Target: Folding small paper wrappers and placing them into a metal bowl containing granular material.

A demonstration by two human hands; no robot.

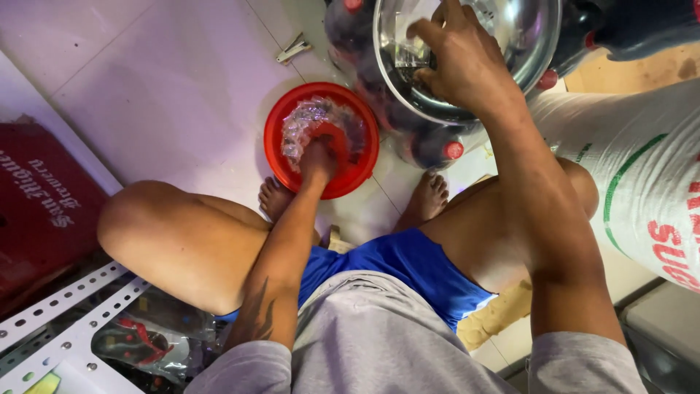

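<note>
A red plastic basin (281, 117) stands on the tiled floor between my feet, filled with several clear plastic cups or bags. My left hand (318, 159) reaches into it, fingers down among the clear plastic; whether it grips anything is hidden. My right hand (456, 58) is at the rim of a shiny metal bowl (536, 44) resting on top of dark soda bottles, fingers curled inside the bowl over a small clear object I cannot make out. I am seated, knees spread, in blue shorts and a grey shirt.
Dark bottles with red caps (437, 146) lie under and around the bowl. A large white woven sack (642, 175) is at the right. At the left lies a red crate (44, 204) beside perforated metal shelf bars (65, 306). A small metal clip (293, 49) lies on the floor.
</note>
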